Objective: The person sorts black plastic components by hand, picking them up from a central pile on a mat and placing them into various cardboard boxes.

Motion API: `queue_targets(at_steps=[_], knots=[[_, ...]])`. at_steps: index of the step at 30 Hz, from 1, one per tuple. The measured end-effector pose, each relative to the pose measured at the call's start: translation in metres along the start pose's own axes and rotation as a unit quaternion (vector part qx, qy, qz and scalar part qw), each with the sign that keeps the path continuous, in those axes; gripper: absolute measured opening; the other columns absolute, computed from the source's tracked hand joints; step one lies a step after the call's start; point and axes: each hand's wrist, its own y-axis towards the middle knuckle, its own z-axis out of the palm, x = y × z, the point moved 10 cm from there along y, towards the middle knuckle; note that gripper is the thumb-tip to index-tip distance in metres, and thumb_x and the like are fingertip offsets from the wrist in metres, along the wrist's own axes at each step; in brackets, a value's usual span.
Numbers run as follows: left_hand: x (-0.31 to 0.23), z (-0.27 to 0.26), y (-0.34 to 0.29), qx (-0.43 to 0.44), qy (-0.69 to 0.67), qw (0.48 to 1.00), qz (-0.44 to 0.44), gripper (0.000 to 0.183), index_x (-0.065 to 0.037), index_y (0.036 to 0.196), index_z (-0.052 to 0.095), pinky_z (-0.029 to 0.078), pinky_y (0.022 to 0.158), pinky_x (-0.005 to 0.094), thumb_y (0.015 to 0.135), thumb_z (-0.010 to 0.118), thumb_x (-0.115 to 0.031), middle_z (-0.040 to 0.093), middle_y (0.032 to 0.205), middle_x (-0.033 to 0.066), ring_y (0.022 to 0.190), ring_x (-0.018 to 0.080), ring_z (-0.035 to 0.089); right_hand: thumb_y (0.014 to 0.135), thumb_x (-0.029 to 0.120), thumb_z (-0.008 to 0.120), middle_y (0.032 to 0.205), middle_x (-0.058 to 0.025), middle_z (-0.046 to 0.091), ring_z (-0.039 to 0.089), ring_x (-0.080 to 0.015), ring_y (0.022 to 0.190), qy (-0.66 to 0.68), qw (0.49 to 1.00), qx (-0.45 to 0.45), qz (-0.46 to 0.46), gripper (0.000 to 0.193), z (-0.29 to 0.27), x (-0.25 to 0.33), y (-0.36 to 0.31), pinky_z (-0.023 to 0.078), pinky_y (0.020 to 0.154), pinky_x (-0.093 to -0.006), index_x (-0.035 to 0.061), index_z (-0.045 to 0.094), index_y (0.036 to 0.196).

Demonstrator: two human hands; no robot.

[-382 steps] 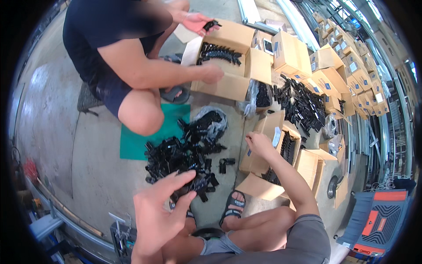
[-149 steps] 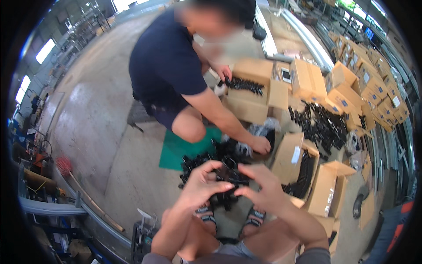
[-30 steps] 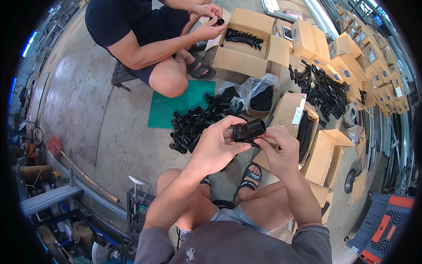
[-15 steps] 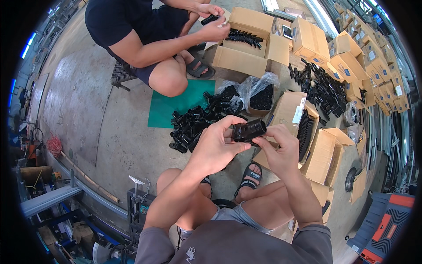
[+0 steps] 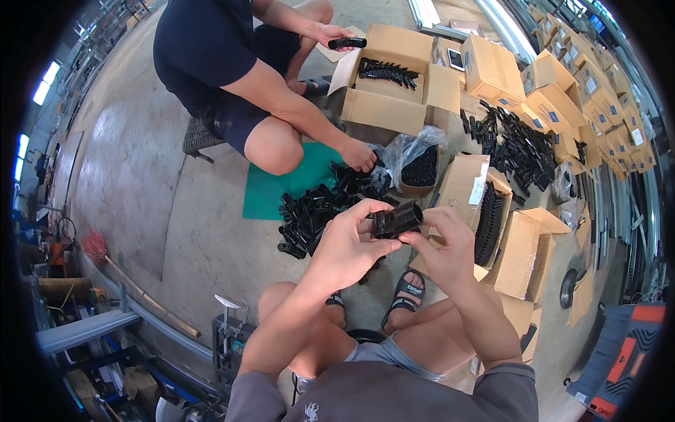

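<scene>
Partly beneath the parts pile [image 5: 308, 219] lies the mat [image 5: 266, 193]; left of the pile, the broom [image 5: 151, 299]; behind and right, the bag [image 5: 410, 153].

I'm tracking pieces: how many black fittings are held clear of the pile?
2: one black fitting in the person's left hand, another fitting in a co-worker's raised hand. Their lower hand may hide one.

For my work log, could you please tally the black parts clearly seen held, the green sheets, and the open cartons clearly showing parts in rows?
Held black parts: 2
Green sheet: 1
Cartons with rows: 2
Total: 5
</scene>
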Motion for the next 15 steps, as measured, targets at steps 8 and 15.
queue_targets(at_steps=[8,15], knots=[[-0.002,0.000,0.000,-0.009,-0.005,1.000,0.009,0.045,0.001,0.124,0.054,0.054,0.079,0.0233,0.084,0.072,0.011,0.070,0.106,0.0083,0.095,0.0097,0.066,0.080,0.009,0.079,0.089,-0.0105,0.068,0.065,-0.0300,0.085,-0.005,0.999,0.001,-0.049,0.016,-0.002,0.011,-0.004,0.052,0.073,-0.0381,0.0010,0.071,0.091],[-0.001,-0.002,-0.004,-0.016,-0.010,1.000,0.014,0.041,0.000,0.120,0.056,0.053,0.073,0.0228,0.084,0.070,0.012,0.072,0.101,0.0088,0.089,0.0090,0.068,0.082,0.009,0.077,0.087,-0.0108,0.067,0.063,-0.0307,0.082,-0.021,0.998,0.010,-0.055,0.013,0.003,0.013,-0.003,0.050,0.072,-0.0400,0.0005,0.068,0.085]])
